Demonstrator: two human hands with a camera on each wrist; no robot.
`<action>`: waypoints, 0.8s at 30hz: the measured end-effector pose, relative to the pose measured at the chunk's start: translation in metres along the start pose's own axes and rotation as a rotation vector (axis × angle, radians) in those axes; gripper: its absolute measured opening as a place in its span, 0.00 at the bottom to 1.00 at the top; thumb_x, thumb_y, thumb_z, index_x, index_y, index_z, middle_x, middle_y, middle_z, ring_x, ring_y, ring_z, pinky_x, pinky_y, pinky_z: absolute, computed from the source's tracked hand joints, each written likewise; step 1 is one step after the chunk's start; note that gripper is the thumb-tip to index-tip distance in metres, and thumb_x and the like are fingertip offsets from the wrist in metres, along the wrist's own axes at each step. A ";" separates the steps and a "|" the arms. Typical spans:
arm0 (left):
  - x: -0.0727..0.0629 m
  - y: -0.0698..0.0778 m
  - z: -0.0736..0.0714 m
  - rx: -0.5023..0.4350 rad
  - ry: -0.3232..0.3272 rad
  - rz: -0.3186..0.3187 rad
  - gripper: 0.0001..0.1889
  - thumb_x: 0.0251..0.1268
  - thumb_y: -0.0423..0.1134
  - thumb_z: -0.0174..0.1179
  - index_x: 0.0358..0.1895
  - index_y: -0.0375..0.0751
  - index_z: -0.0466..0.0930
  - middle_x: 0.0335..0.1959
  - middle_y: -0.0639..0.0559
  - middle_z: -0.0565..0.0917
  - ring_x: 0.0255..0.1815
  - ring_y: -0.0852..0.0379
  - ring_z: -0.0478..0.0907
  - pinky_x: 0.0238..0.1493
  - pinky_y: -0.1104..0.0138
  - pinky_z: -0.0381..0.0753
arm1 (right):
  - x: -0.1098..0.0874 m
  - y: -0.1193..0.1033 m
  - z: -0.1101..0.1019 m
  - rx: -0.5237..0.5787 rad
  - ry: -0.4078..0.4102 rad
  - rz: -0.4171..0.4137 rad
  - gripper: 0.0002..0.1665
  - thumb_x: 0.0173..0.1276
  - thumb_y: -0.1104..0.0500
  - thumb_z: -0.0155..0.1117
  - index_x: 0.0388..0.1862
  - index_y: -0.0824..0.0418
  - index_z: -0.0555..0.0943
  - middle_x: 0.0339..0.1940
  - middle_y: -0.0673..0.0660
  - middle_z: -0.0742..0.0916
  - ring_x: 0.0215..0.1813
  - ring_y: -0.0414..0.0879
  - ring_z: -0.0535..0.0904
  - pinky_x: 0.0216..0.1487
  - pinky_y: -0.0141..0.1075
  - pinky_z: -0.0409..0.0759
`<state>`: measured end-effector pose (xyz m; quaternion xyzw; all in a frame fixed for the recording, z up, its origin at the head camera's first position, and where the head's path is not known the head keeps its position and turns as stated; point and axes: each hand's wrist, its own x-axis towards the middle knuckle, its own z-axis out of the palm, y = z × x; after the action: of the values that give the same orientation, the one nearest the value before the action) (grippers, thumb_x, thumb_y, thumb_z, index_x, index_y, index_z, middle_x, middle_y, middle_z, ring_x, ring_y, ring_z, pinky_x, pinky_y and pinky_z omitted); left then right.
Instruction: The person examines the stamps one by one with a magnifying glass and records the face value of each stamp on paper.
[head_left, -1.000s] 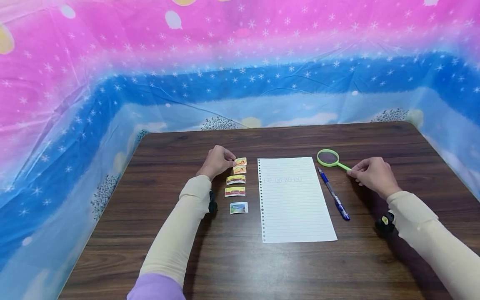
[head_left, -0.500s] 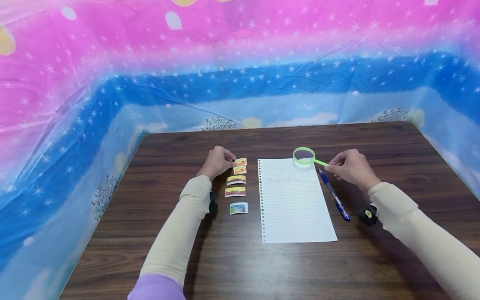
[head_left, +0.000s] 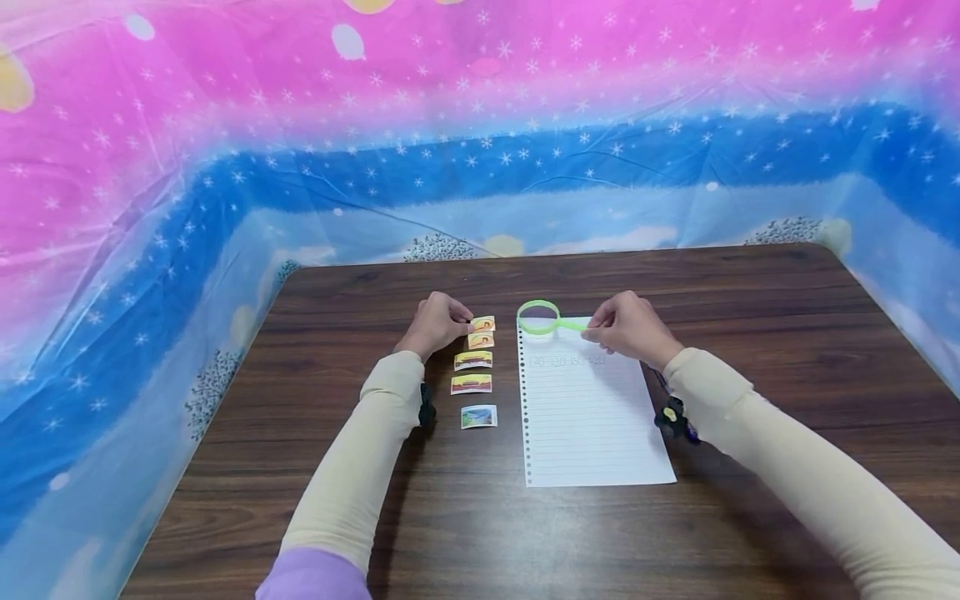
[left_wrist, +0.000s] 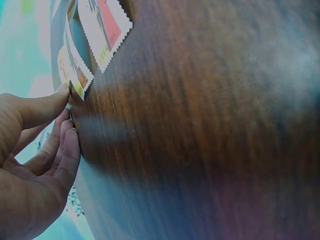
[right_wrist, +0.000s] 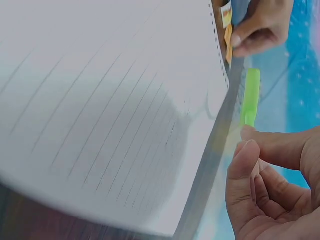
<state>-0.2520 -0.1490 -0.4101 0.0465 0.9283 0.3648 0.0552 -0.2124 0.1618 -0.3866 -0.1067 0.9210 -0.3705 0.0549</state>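
Observation:
My left hand (head_left: 437,323) is at the far end of a column of postage stamps, pinching the left edge of the farthest orange stamp (head_left: 483,323) between thumb and fingers. In the left wrist view the thumb meets the corner of a stamp (left_wrist: 75,65) with perforated edges. My right hand (head_left: 630,327) pinches the handle of a green magnifying glass (head_left: 558,322). Its lens is over the top left corner of a lined paper sheet (head_left: 592,433), close to the stamps. The right wrist view shows the green magnifying glass (right_wrist: 251,95) nearly edge-on.
Nearer stamps in the column are another orange one (head_left: 481,341), two red-and-yellow ones (head_left: 471,384) and a landscape one (head_left: 478,417). Faint pencil-like numbers run across the upper sheet. A blue pen (head_left: 692,435) is mostly hidden under the right wrist. A patterned cloth (head_left: 525,158) hangs behind the brown table (head_left: 360,292).
My right hand has carried the magnifying glass leftward, from right of the pen to over the sheet's top left corner. My left hand has stayed at the far stamp.

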 end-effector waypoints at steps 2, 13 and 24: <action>0.000 0.000 0.000 -0.004 0.000 0.002 0.09 0.69 0.32 0.66 0.48 0.33 0.88 0.44 0.42 0.85 0.46 0.48 0.81 0.53 0.55 0.81 | 0.004 -0.006 0.007 0.010 -0.003 -0.001 0.07 0.67 0.63 0.71 0.35 0.68 0.87 0.29 0.63 0.88 0.26 0.47 0.83 0.31 0.40 0.82; -0.002 0.000 0.000 -0.017 -0.002 0.006 0.09 0.68 0.32 0.66 0.47 0.33 0.88 0.45 0.42 0.85 0.46 0.47 0.81 0.51 0.55 0.82 | 0.023 -0.026 0.034 0.046 -0.014 0.016 0.07 0.66 0.62 0.73 0.34 0.67 0.87 0.28 0.58 0.87 0.28 0.47 0.83 0.31 0.37 0.82; -0.001 0.000 0.000 -0.011 -0.006 0.016 0.09 0.68 0.31 0.66 0.48 0.33 0.88 0.45 0.42 0.85 0.46 0.47 0.82 0.50 0.56 0.82 | 0.035 -0.035 0.052 0.035 0.021 0.030 0.06 0.65 0.62 0.74 0.33 0.66 0.87 0.31 0.58 0.86 0.31 0.47 0.79 0.33 0.36 0.77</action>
<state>-0.2511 -0.1497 -0.4100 0.0549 0.9257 0.3701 0.0554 -0.2313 0.0941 -0.4009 -0.0881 0.9164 -0.3868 0.0524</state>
